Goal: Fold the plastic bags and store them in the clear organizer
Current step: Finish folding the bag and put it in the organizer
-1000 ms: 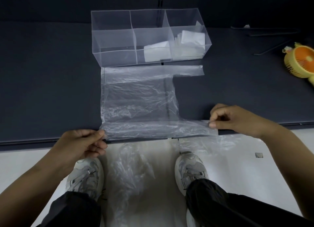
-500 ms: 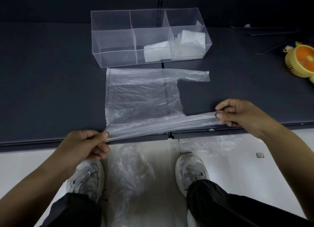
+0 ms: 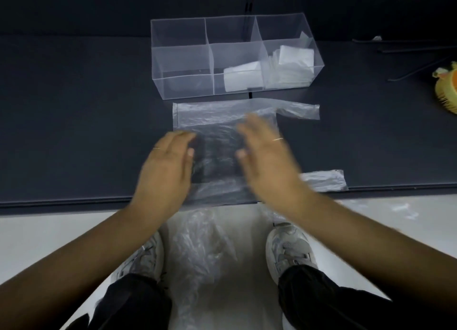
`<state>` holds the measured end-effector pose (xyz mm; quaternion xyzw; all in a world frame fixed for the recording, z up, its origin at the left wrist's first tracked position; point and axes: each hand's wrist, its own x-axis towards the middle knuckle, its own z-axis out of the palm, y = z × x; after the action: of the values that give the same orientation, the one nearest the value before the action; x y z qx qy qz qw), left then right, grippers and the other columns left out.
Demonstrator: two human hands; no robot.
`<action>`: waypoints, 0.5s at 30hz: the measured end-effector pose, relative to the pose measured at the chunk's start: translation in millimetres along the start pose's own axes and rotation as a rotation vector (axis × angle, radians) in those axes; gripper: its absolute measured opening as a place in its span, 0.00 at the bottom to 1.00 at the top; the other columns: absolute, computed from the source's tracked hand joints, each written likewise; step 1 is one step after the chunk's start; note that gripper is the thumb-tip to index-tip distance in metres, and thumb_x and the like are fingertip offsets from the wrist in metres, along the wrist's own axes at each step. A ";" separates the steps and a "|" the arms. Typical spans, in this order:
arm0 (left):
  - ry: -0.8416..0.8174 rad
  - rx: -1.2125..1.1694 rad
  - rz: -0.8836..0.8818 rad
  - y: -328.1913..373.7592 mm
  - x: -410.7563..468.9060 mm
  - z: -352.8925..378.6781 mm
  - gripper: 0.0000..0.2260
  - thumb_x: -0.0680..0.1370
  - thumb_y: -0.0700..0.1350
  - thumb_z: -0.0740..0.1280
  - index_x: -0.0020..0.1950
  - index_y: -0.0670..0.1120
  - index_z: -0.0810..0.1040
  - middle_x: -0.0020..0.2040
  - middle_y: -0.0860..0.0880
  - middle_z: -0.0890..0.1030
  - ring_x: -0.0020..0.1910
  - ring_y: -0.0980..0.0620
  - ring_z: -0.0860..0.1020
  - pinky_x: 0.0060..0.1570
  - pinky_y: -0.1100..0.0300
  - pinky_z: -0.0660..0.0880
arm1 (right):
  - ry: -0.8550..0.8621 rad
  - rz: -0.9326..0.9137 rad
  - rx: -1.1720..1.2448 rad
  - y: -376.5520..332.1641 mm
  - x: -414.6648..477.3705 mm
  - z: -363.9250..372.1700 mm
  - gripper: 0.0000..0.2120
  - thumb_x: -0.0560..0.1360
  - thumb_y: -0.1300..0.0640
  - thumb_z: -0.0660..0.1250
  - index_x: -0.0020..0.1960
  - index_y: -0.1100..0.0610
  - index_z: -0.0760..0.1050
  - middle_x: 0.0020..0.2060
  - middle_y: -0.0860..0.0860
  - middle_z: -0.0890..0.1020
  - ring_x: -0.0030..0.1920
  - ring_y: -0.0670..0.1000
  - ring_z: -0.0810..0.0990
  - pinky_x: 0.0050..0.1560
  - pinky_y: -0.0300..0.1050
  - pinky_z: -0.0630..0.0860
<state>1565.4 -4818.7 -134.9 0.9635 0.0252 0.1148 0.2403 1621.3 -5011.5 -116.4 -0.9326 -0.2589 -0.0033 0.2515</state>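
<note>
Atop bag (image 3: 217, 118), left hand (image 3: 165, 166), right hand (image 3: 268, 161) seemingly press.

No words, numbers or signs can be read here. The clear organizer (image 3: 183, 65) and the plastic bag (image 3: 217, 122) on the dark table are plain, with no print on them. The shoes (image 3: 289, 245) are too blurry to tell if they have any marks.
</note>
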 end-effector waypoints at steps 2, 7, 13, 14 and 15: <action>-0.220 0.140 0.035 -0.4 2.9 21.0 0.23 0.82 0.46 0.53 0.76 0.38 0.59 0.76 0.39 0.60 0.76 0.43 0.57 0.75 0.52 0.49 | -0.162 -0.129 0.010 -27.2 -0.4 37.5 0.25 0.81 0.53 0.58 0.75 0.62 0.61 0.75 0.59 0.61 0.76 0.56 0.57 0.77 0.51 0.50; -0.363 0.369 0.102 -30.0 -11.0 32.8 0.33 0.79 0.62 0.41 0.78 0.42 0.52 0.78 0.44 0.52 0.78 0.47 0.51 0.75 0.45 0.48 | -0.309 0.052 -0.395 21.4 -26.5 53.1 0.35 0.76 0.33 0.36 0.77 0.51 0.37 0.78 0.52 0.42 0.77 0.52 0.38 0.76 0.55 0.37; -0.380 0.295 0.095 -34.1 -12.6 22.8 0.38 0.76 0.69 0.35 0.78 0.46 0.47 0.79 0.49 0.47 0.78 0.51 0.45 0.75 0.48 0.41 | -0.239 0.429 -0.432 64.4 -40.9 9.5 0.44 0.72 0.30 0.33 0.79 0.57 0.41 0.78 0.55 0.44 0.78 0.53 0.41 0.76 0.55 0.39; -0.336 0.236 0.039 -34.1 -6.2 20.8 0.37 0.76 0.68 0.35 0.78 0.46 0.46 0.78 0.50 0.46 0.77 0.53 0.42 0.75 0.51 0.37 | -0.199 0.421 -0.417 60.6 -30.8 6.9 0.44 0.73 0.30 0.34 0.79 0.58 0.43 0.78 0.55 0.45 0.78 0.54 0.42 0.76 0.55 0.40; -0.285 0.200 -0.001 -34.1 2.3 19.4 0.36 0.77 0.67 0.37 0.78 0.45 0.46 0.78 0.50 0.46 0.77 0.54 0.41 0.74 0.53 0.36 | -0.161 0.368 -0.384 53.3 -17.5 6.7 0.43 0.74 0.31 0.37 0.79 0.59 0.44 0.78 0.56 0.46 0.78 0.54 0.43 0.76 0.54 0.40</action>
<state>1572.4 -4797.2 -167.1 0.9892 0.0027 -0.0260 0.1444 1631.2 -5056.1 -149.5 -0.9918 -0.0988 0.0675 0.0453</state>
